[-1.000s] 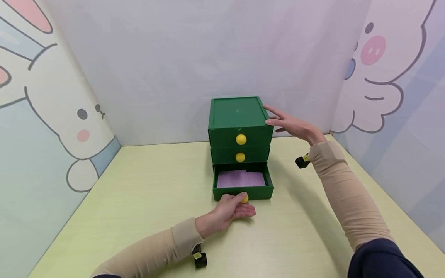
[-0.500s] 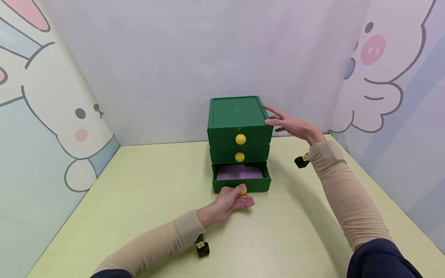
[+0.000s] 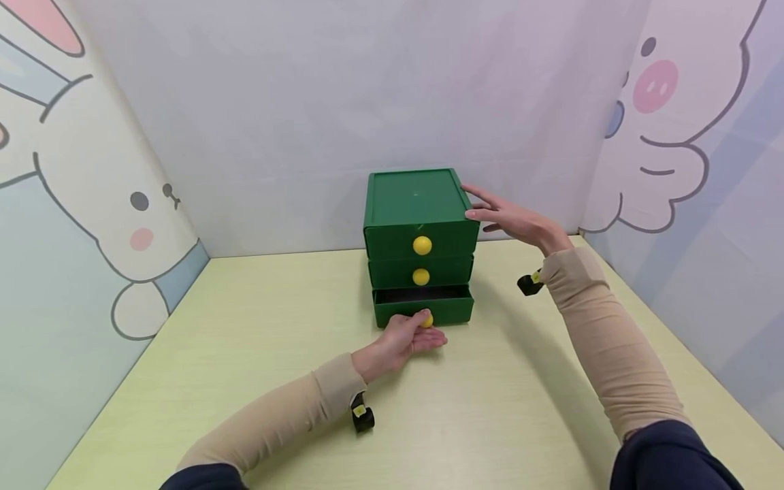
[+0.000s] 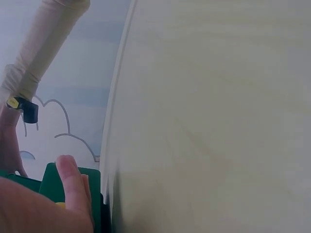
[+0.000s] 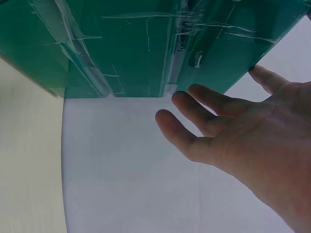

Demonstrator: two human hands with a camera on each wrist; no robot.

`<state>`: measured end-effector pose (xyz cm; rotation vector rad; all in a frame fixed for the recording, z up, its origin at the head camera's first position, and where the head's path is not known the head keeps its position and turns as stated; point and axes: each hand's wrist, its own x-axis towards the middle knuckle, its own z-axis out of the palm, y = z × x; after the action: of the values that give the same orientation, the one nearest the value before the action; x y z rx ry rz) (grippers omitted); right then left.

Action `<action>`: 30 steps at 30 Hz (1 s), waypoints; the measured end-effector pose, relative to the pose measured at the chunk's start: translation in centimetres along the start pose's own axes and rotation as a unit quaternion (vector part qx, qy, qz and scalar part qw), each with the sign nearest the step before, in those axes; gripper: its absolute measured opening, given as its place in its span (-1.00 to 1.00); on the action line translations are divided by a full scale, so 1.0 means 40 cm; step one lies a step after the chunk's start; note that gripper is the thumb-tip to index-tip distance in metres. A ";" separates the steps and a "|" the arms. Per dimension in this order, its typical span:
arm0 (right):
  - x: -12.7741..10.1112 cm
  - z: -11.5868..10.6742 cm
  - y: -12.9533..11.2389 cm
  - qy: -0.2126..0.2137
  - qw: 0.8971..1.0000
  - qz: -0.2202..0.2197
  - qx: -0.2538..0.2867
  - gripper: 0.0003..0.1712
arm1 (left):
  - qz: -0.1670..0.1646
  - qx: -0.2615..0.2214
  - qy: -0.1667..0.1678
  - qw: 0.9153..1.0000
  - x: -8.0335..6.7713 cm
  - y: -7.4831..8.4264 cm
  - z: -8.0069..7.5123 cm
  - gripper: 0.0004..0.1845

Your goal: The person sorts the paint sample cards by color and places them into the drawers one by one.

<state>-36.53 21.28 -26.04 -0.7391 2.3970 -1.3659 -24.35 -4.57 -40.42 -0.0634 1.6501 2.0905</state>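
Note:
A small green chest of drawers [image 3: 419, 197] with three drawers stands on the table near the back wall. The bottom drawer [image 3: 453, 311] sticks out partway at the front, a dark gap above its front panel. My left hand [image 3: 401, 342] pinches that drawer's yellow knob [image 3: 428, 320], thumb over it and the other fingers stretched out below. My right hand [image 3: 514, 221] rests on the top right edge of the chest with its fingers spread. In the right wrist view the fingertips lie along the chest's taped side [image 5: 141, 53]. The drawer's contents are out of sight.
The upper two drawers, with yellow knobs [image 3: 422, 246], are pushed in. The pale yellow table [image 3: 294, 306] is bounded by a white back wall [image 3: 275, 136] and cartoon-printed side walls. Both wrists wear small black cameras [image 3: 363, 416].
My left hand has pushed the bottom drawer inward, away from me. The purple pieces visible inside it earlier are now hidden. My right hand has kept its place on the chest.

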 end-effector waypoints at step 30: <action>-0.005 0.002 -0.009 0.006 1.000 0.003 -0.003 -0.18 | -0.016 -0.004 0.022 1.000 0.068 0.057 -0.015 -0.66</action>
<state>-36.22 21.17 -25.78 -0.7284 2.4113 -1.3646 -27.79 -4.58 -39.39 -0.1386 1.6548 2.0856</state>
